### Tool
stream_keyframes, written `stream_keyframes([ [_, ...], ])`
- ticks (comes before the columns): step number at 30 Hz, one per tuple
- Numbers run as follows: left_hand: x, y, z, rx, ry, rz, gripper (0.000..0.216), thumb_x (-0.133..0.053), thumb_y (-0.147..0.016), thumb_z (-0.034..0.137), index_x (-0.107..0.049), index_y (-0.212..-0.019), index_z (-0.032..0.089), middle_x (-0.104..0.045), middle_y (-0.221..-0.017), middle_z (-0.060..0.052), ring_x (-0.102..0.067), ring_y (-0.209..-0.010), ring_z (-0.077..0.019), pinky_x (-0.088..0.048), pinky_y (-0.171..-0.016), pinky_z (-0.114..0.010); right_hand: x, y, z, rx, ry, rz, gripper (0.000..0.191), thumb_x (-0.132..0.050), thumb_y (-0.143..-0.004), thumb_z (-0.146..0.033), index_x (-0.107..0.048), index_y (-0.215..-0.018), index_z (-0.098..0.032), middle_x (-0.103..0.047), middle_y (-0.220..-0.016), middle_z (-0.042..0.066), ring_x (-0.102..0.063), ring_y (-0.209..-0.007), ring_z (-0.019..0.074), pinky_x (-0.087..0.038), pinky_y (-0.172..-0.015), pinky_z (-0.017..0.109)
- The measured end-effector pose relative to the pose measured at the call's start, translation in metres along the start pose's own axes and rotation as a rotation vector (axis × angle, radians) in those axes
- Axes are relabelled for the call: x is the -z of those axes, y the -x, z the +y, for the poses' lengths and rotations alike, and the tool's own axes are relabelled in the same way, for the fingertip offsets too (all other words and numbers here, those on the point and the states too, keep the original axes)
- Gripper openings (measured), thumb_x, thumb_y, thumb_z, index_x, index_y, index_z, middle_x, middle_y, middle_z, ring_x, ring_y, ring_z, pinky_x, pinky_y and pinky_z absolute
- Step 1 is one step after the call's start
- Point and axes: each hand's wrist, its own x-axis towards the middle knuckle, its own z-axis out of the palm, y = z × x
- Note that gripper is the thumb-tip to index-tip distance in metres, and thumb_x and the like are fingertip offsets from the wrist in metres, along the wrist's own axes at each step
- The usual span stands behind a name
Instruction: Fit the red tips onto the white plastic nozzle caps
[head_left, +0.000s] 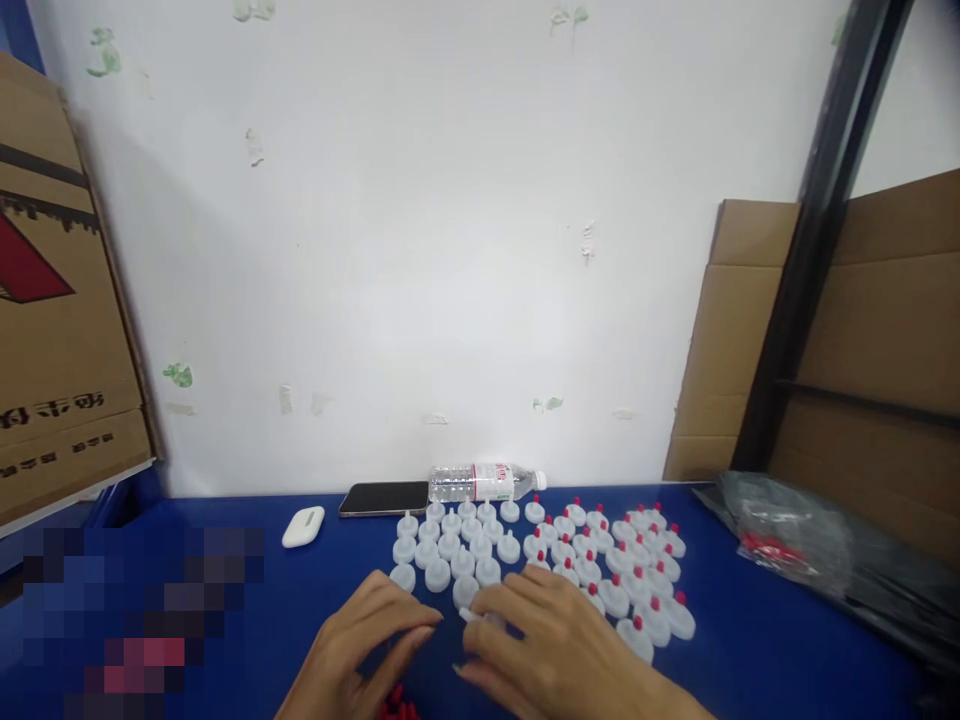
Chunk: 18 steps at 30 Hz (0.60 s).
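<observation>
Two bare hands work over a blue table (322, 570), on the near side of a clear plastic bottle (487, 483) lying on its side. The right hand (551, 635) is curled, its fingers around a translucent white nozzle cap (469, 615) whose spout points toward the other hand. The left hand (360, 640) has thumb and forefinger brought close together; whether anything is between them cannot be told. Beneath it, red tips (397, 710) show in part, nearer the person than the bottle. Just in front of the bottle stand plain white caps (448, 546), spouts up. To the bottle's right and nearer the person is a larger cluster of red-tipped caps (615, 597). Left of the bottle lie a dark phone (384, 498), just beside it, and a small white case (303, 527) farther off. Well to its right is a clear bag (787, 540) with red pieces inside. Behind the bottle rises a white wall (450, 250), with a printed cardboard box (67, 300) far left.
</observation>
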Motion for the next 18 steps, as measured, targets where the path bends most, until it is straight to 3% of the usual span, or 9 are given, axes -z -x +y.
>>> stream_keyframes([
  [8, -0.001, 0.003, 0.011, -0.008, 0.031, -0.05, 0.015, -0.067, -0.098, 0.015, -0.073, -0.105, 0.027, -0.077, -0.092, 0.0, -0.07, -0.083, -0.0157, -0.055, -0.078, -0.023, -0.021, 0.012, -0.002, 0.083, -0.003, -0.013, 0.028, -0.065, -0.1, -0.051, -0.06, -0.091, -0.025, -0.07, -0.092, -0.004, -0.059, -0.069, 0.0124, -0.038, -0.063, 0.03],
  [14, -0.004, 0.003, 0.011, 0.027, 0.061, -0.019, 0.006, -0.07, -0.098, 0.021, -0.074, -0.098, 0.026, -0.077, -0.086, 0.0, -0.07, -0.076, -0.0146, -0.055, -0.072, -0.022, -0.025, 0.011, -0.006, 0.097, -0.057, 0.073, 0.028, -0.057, -0.107, -0.045, -0.061, -0.088, -0.025, -0.07, -0.093, -0.005, -0.057, -0.067, 0.0119, -0.039, -0.061, 0.03],
  [18, -0.003, 0.003, 0.013, 0.038, 0.081, -0.032, 0.007, -0.071, -0.098, 0.026, -0.076, -0.093, 0.025, -0.077, -0.083, -0.001, -0.071, -0.074, -0.0158, -0.055, -0.068, -0.022, -0.027, 0.012, -0.008, 0.117, -0.046, 0.049, 0.026, -0.057, -0.107, -0.042, -0.063, -0.088, -0.025, -0.071, -0.093, -0.005, -0.058, -0.068, 0.0113, -0.04, -0.062, 0.03],
])
